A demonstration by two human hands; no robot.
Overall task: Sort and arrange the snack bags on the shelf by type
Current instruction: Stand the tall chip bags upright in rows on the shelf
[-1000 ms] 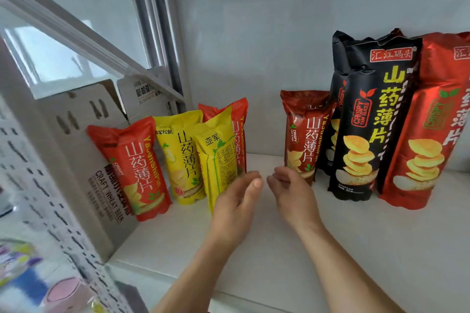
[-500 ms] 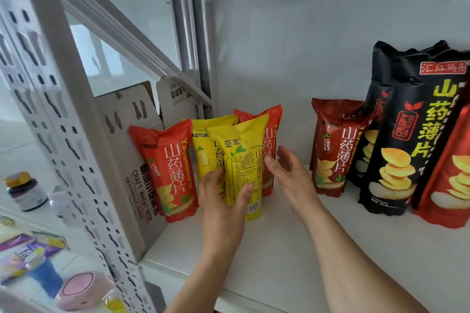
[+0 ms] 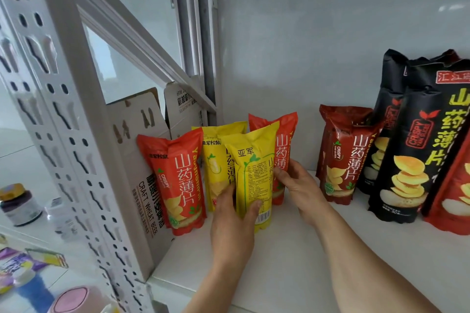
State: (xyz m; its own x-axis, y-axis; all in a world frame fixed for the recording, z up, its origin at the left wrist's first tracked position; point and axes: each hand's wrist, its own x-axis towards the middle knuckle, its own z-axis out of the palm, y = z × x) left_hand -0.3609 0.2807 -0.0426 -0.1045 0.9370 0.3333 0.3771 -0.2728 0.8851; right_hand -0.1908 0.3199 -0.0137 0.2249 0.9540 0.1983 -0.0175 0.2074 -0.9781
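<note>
Clearly the sorting is unfinished: the left hand [image 3: 232,226] has its grip closed around the near yellow foil snack bag [image 3: 253,175], the right hand [image 3: 296,187] steadying its right edge, open-fingered, on the white metal shelf [image 3: 292,262]; orange-red bags [image 3: 178,180] flank the yellows, so regrouping remains.

Left hand [image 3: 232,221] curled, thumb forward — right hand [image 3: 298,185] fingers extended leftward, forearms both reaching in.

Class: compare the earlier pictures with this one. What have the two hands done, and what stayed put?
The left hand moved forward and gripped the front yellow bag; the right hand came to its other side, against the orange-red bag behind. The other bags stayed standing in place.
</note>
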